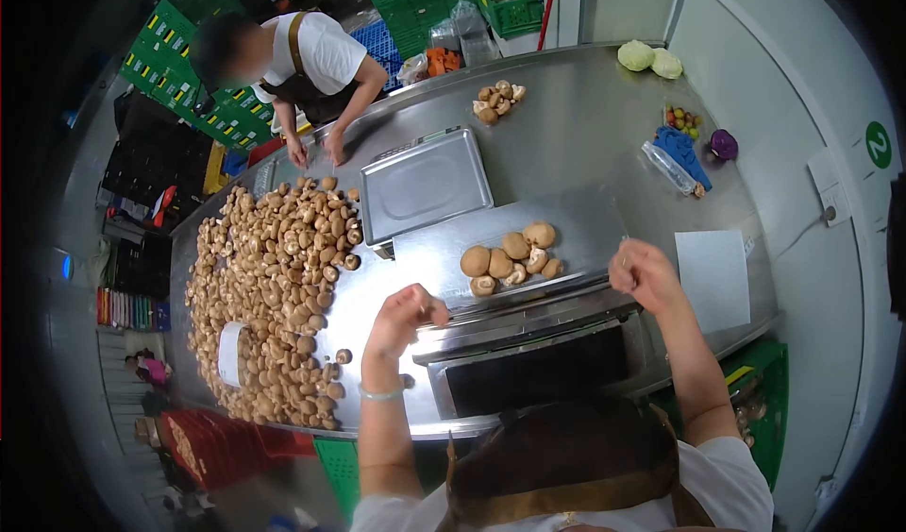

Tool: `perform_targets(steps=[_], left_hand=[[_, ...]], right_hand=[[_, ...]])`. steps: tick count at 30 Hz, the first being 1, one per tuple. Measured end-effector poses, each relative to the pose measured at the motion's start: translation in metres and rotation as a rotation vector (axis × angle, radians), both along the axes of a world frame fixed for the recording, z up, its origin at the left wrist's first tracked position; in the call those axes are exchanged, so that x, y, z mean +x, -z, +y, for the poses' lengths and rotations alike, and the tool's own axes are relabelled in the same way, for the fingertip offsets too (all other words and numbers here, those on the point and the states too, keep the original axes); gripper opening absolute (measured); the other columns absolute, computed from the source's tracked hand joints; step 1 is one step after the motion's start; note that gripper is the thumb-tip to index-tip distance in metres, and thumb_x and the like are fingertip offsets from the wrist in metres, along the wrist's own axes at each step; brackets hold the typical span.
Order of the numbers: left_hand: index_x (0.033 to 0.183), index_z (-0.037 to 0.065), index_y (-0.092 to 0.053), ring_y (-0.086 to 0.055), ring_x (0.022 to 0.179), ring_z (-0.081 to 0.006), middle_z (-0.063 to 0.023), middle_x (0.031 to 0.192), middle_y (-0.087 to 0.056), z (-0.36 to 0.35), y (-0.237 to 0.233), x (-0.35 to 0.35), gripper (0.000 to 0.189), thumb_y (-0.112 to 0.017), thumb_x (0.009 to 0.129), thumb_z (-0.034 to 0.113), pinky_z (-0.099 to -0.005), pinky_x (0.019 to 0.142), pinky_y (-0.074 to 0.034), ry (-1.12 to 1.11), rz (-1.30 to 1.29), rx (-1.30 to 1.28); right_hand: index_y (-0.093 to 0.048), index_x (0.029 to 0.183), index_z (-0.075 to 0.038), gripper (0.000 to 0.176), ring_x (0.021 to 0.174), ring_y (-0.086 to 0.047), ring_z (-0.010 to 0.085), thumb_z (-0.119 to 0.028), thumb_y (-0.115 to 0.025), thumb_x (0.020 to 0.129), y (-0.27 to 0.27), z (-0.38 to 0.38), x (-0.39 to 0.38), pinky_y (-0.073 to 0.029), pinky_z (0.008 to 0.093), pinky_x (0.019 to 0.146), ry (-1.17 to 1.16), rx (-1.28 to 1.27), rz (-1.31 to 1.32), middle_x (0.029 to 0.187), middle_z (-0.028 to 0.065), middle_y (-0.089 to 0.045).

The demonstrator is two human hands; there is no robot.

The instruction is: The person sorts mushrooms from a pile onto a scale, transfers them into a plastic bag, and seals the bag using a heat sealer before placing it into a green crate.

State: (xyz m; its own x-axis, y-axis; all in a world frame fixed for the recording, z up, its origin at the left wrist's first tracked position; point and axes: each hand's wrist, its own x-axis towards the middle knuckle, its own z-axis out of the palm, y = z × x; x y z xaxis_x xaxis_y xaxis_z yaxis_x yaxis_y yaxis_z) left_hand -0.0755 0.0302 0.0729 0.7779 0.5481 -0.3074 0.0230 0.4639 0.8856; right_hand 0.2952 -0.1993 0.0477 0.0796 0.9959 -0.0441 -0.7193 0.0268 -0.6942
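A small group of brown mushrooms (pixel 514 244) lies on a flat, shiny metal surface (pixel 590 216) in front of me, some with pale stems showing. My left hand (pixel 408 313) is closed near the front left corner of that surface, with a bracelet on the wrist. At the right corner, my right hand (pixel 644 272) is closed too, fingers pinched and curled. Whether either hand grips something thin and clear I cannot make out. Between my forearms sits a metal machine with a dark flat panel (pixel 538 370).
A large heap of mushrooms (pixel 274 287) covers the table's left side. Behind the surface stands a scale with a metal tray (pixel 425 183). Across the table a co-worker (pixel 316 65) leans over. Cabbages (pixel 651 59), a blue cloth (pixel 681 154) and white paper (pixel 713 280) lie right.
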Motion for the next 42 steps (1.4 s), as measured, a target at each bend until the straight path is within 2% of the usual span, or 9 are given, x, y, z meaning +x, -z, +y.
perform_targets(steps=[5,8,11,17,26,30,34,39,42], left_hand=[[0.097,0.005,-0.055,-0.053,0.128,-0.0353,-0.0246,0.129,-0.06,0.059,0.043,0.084,0.016,-0.046,0.104,0.016,-0.0472,0.116,-0.034,-0.344,-0.279,0.26],[0.101,0.001,-0.057,-0.066,0.092,-0.0325,-0.0184,0.097,-0.068,0.063,0.102,0.109,0.023,-0.051,0.102,0.024,-0.04,0.082,-0.05,-0.195,0.593,0.813],[0.099,0.001,-0.056,-0.063,0.08,-0.0259,-0.0144,0.088,-0.067,0.062,0.133,0.103,0.018,-0.056,0.1,0.019,-0.0352,0.076,-0.051,-0.091,0.441,0.696],[0.114,0.0,-0.067,-0.059,0.086,-0.0127,-0.0071,0.095,-0.067,0.024,0.1,0.068,0.031,-0.056,0.102,0.027,-0.0298,0.079,-0.05,0.194,0.467,0.458],[0.094,-0.002,-0.064,-0.061,0.07,-0.0429,-0.0231,0.076,-0.062,-0.049,0.054,0.052,0.028,-0.05,0.102,0.021,-0.0451,0.063,-0.047,-0.192,0.328,1.021],[0.095,-0.002,-0.066,-0.058,0.059,-0.0265,-0.0175,0.07,-0.061,-0.094,-0.002,0.021,0.027,-0.052,0.101,0.021,-0.0355,0.061,-0.047,-0.118,0.398,0.796],[0.094,-0.004,-0.067,-0.058,0.061,-0.0218,-0.0194,0.072,-0.064,-0.141,0.034,-0.009,0.036,-0.055,0.101,0.029,-0.0347,0.063,-0.048,-0.053,0.469,0.422],[0.083,-0.004,-0.068,-0.063,0.073,-0.0451,-0.0282,0.075,-0.063,-0.162,0.13,-0.014,0.041,-0.059,0.098,0.033,-0.047,0.063,-0.048,-0.11,0.646,0.737],[0.083,-0.001,-0.064,-0.064,0.07,-0.0435,-0.0256,0.073,-0.064,-0.173,0.145,-0.013,0.036,-0.06,0.097,0.032,-0.0474,0.061,-0.048,-0.2,0.759,0.93]], right_hand=[[-0.053,0.092,-0.004,0.015,0.104,-0.061,0.0249,-0.012,-0.046,0.102,0.009,0.118,-0.009,-0.047,0.0359,0.091,0.567,-0.016,-0.487,0.099,0.0131,-0.069],[-0.053,0.099,-0.004,0.015,0.098,-0.064,0.0208,-0.019,-0.053,0.099,0.086,0.151,0.001,-0.049,0.039,0.083,0.315,-0.343,-1.331,0.098,0.0102,-0.07],[-0.054,0.103,-0.005,0.021,0.087,-0.064,0.0227,-0.023,-0.059,0.095,0.113,0.15,-0.004,-0.049,0.0382,0.077,0.1,-0.302,-1.468,0.091,0.0119,-0.068],[-0.055,0.109,-0.001,0.05,0.088,-0.058,0.0332,-0.037,-0.077,0.08,0.072,0.097,-0.022,-0.049,0.04,0.082,-0.254,-0.25,-1.313,0.092,0.0132,-0.059],[-0.055,0.099,0.0,0.051,0.081,-0.063,0.0332,-0.04,-0.08,0.078,0.028,0.054,-0.069,-0.051,0.0396,0.076,0.037,-0.274,-1.338,0.087,0.0186,-0.064],[-0.055,0.09,-0.002,0.039,0.07,-0.064,0.0185,-0.03,-0.079,0.081,-0.034,0.005,-0.098,-0.051,0.0321,0.067,0.063,-0.236,-1.356,0.074,0.0099,-0.064],[-0.058,0.095,-0.002,0.046,0.071,-0.068,0.0221,-0.039,-0.08,0.08,-0.013,-0.041,-0.116,-0.053,0.0354,0.067,-0.153,-0.444,-1.084,0.076,0.0138,-0.067],[-0.056,0.095,0.001,0.051,0.079,-0.066,0.0452,-0.05,-0.066,0.089,0.101,-0.077,-0.127,-0.052,0.0454,0.07,-0.056,-0.574,-1.303,0.084,0.0264,-0.066],[-0.06,0.096,0.0,0.038,0.08,-0.07,0.0305,-0.037,-0.066,0.092,0.147,-0.097,-0.126,-0.052,0.0398,0.073,0.163,-0.559,-1.081,0.081,0.018,-0.069]])
